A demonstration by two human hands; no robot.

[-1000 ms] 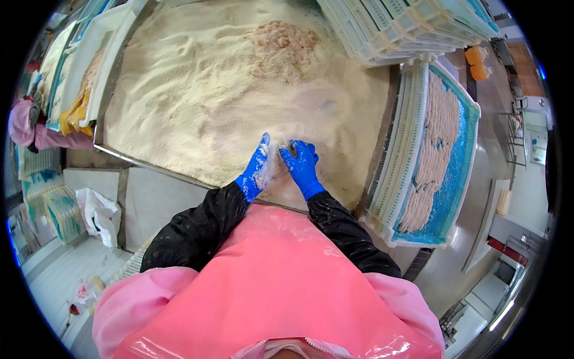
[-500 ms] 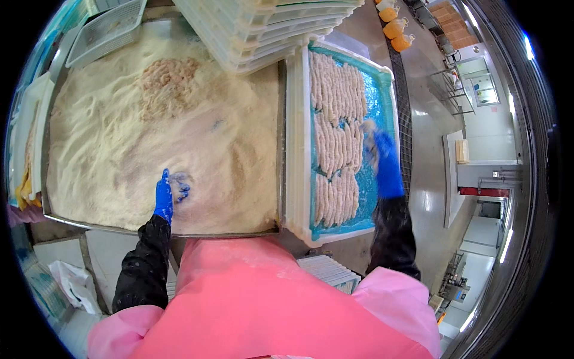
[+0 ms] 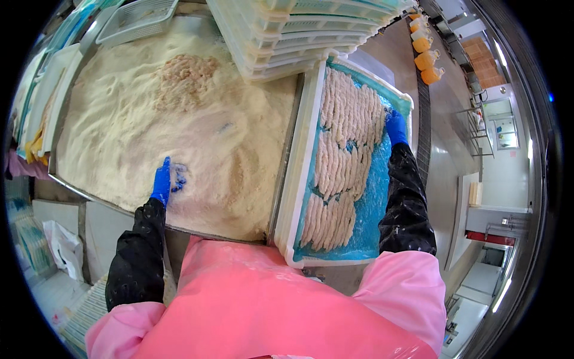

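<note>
My left hand (image 3: 164, 181), in a blue glove, rests in the pale breadcrumbs (image 3: 149, 119) near the front edge of a wide metal tray (image 3: 78, 186); its fingers are partly buried, so I cannot tell if they hold anything. My right hand (image 3: 395, 127), also blue-gloved, reaches to the far right side of a blue-lined white tray (image 3: 299, 179) and touches the rows of breaded strips (image 3: 344, 155) laid there. A heap of uncoated pieces (image 3: 184, 76) lies on the crumbs further back.
A stack of pale plastic trays (image 3: 287, 30) stands behind both trays. Orange bottles (image 3: 424, 54) sit at the far right. Packets and trays (image 3: 36, 102) line the left edge. My pink apron (image 3: 263, 305) fills the lower view.
My hands were together in the crumbs; the right hand then moved to the strip tray and has reached further back along its right side. My left hand stays in the crumbs.
</note>
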